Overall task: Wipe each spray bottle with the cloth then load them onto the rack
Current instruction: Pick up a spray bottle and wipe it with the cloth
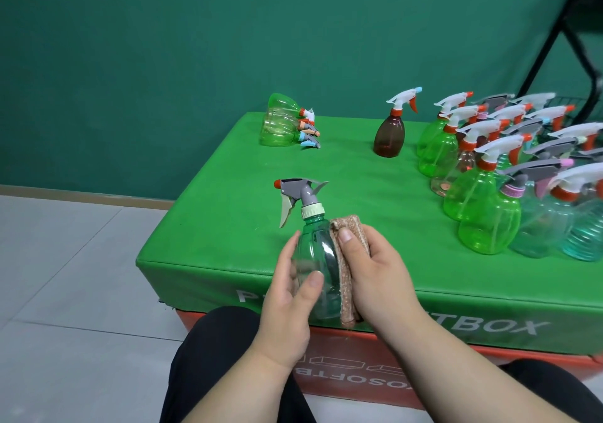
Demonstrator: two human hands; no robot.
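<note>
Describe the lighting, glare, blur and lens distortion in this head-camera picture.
Head view: lighting is soft and even, with faint shadows by the brown bottle; a bright glare streak crosses the held bottle; the crowded bottles at the right edge look smeared; the front edge of the green table bows slightly, a wide-angle effect.

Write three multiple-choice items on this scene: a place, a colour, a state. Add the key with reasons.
1. The brown translucent plastic spray bottle stands: A) in a hand; B) on the floor; C) alone on the green padded table.
2. The nozzle tip of the clear teal plastic spray bottle is: A) orange-red; B) blue; C) pink.
3. The folded brown cloth is: A) flat on the table; B) pressed to the teal bottle by the right hand; C) draped over a trigger.
Key: C, bare table surrounds it; A, the tip shows orange-red; B, the left hand grips the bottle while the right thumb pins the cloth to it.
</note>
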